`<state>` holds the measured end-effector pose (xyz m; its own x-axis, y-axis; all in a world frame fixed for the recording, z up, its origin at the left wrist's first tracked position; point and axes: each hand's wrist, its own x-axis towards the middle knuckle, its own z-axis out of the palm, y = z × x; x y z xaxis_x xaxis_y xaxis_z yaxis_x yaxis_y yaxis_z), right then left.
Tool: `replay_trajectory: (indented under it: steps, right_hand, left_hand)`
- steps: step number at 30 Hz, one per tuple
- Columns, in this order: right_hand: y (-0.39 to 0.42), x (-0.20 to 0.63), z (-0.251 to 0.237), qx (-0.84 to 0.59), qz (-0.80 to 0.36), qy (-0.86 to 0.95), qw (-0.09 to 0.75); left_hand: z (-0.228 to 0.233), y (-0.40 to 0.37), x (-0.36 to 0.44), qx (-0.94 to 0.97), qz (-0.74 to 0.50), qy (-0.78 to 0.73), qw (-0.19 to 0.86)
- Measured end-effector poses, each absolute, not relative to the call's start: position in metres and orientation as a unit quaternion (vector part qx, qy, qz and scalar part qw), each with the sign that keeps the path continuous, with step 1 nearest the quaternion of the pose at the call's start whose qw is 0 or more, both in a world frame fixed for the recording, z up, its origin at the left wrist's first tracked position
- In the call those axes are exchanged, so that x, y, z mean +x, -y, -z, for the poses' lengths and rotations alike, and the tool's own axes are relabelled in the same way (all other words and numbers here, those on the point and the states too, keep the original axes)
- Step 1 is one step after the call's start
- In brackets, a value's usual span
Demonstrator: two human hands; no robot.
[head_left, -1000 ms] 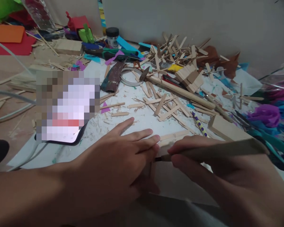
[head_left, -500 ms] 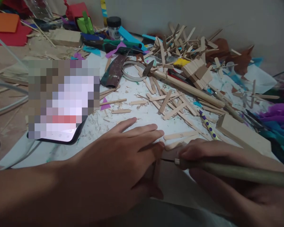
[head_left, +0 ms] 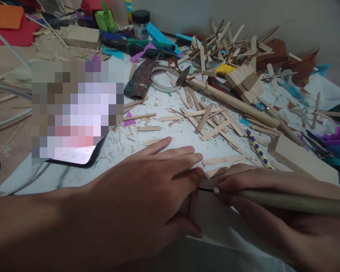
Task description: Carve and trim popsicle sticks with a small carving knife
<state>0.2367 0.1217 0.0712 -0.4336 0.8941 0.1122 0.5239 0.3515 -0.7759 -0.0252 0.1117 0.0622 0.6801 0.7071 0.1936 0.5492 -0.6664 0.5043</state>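
My left hand [head_left: 147,192] lies flat, fingers spread, pressing down a pale wooden piece [head_left: 212,213] on the white work sheet [head_left: 170,139]. My right hand [head_left: 269,211] grips a wooden-handled knife [head_left: 283,200] with a metal collar; its thin blade meets the wooden piece beside my left fingertips. Two loose craft sticks [head_left: 219,160] lie just beyond the fingertips. Much of the wooden piece is hidden under both hands.
A phone [head_left: 73,158] lies at the left of the sheet. Beyond it sit a heap of craft sticks [head_left: 226,64], a hammer [head_left: 232,102], a tape ring [head_left: 161,77], a wood block [head_left: 300,158], a dotted pencil [head_left: 257,149], a small jar [head_left: 140,24] and coloured paper scraps.
The knife handle has dropped from nearly level with the fingers to lying lower across my right hand, and the blade has slid along the wooden piece. The view has shifted slightly down.
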Motion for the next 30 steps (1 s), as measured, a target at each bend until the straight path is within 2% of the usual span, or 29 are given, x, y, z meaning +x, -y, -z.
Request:
replay_trajectory:
  steps: [19,23,30]
  right_hand:
    - [-0.124,0.233,-0.079,-0.461,-0.348,0.774,0.258]
    - [-0.124,0.229,-0.079,-0.485,-0.397,0.739,0.249]
    - [-0.13,0.229,-0.069,-0.512,-0.57,0.578,0.281]
  left_hand:
    - [-0.063,-0.11,-0.025,0.887,-0.182,-0.362,0.224]
    - [-0.063,-0.109,-0.023,0.89,-0.178,-0.359,0.219]
    - [-0.062,-0.11,-0.024,0.891,-0.177,-0.363,0.208]
